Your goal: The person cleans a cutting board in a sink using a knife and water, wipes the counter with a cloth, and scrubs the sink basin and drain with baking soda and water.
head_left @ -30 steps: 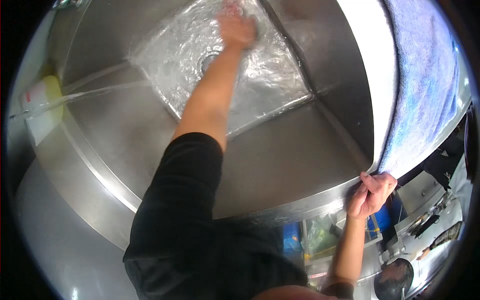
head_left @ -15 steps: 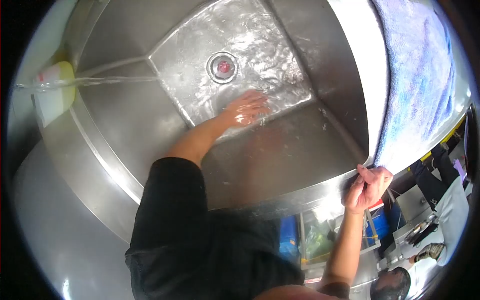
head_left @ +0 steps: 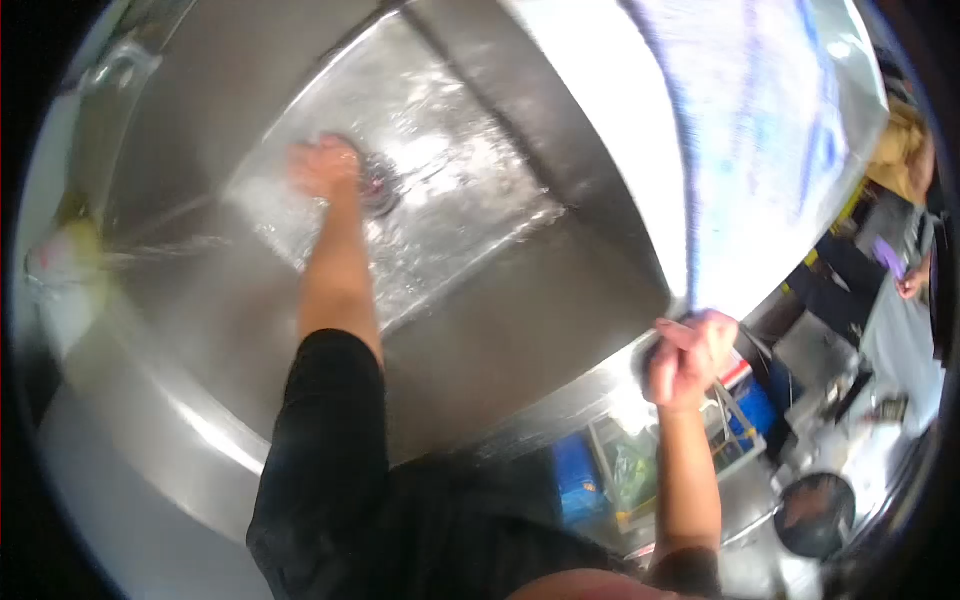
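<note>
My left hand is in the steel sink, on its wet bottom just left of the round drain. It looks flat with the fingers apart, though motion blurs it, and I see nothing in it. Shallow water ripples over the sink bottom. At the sink's front right edge, my right hand has its fingers curled over the rim, beside the lower end of a blue and white towel. Part of its grip is hidden.
A thin water stream enters from the left, near a yellow and white bottle. Below the rim on the right are a blue container and a green plastic bag. Other people are at the far right.
My left hand has swept left and away across the sink bottom, from the near side of the drain to its left. My right hand stays at the rim. The camera view has shifted.
</note>
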Demonstrator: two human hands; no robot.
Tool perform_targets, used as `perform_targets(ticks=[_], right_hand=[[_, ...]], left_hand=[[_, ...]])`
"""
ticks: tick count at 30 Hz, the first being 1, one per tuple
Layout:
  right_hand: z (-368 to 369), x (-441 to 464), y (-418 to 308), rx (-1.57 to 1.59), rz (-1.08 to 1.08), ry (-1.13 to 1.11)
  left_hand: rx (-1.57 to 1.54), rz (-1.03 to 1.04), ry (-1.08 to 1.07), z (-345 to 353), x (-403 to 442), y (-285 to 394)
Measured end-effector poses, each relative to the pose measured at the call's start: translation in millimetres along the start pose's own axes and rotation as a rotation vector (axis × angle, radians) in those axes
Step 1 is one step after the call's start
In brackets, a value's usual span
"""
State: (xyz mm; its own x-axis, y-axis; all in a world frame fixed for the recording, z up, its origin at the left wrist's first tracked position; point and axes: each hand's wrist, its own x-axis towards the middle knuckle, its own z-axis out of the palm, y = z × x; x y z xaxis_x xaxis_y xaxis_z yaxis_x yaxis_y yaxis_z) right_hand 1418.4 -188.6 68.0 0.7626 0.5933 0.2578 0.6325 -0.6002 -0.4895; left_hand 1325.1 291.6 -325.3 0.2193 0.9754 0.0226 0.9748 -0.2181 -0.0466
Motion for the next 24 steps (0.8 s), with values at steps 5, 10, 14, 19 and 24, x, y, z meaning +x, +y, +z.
perform_targets(ticks=[5, 10, 14, 19, 24], right_hand=[[-3.1, -4.4, 8.2, -0.060, -0.011, 0.064], [-10.7, -3.8, 2.6, -0.052, 0.018, 0.121], [-13.7, -4.4, 3.8, -0.043, -0.007, 0.112], [-9.4, 3.0, -0.9, -0.055, -0.023, 0.126], [0.6, 1.7, -12.3, -0.030, -0.045, 0.058]], left_hand=[[0.047, 0.950, -0.036, -40.8, -25.1, 181.9], [-0.351, 1.101, 0.055, -2.7, -134.7, 170.8], [-0.497, 1.270, -0.298, -2.5, -228.8, 24.8], [-0.034, 1.407, -0.537, -98.7, -186.4, -127.9], [0.267, 0.278, -0.581, -47.1, -72.6, -177.5]])
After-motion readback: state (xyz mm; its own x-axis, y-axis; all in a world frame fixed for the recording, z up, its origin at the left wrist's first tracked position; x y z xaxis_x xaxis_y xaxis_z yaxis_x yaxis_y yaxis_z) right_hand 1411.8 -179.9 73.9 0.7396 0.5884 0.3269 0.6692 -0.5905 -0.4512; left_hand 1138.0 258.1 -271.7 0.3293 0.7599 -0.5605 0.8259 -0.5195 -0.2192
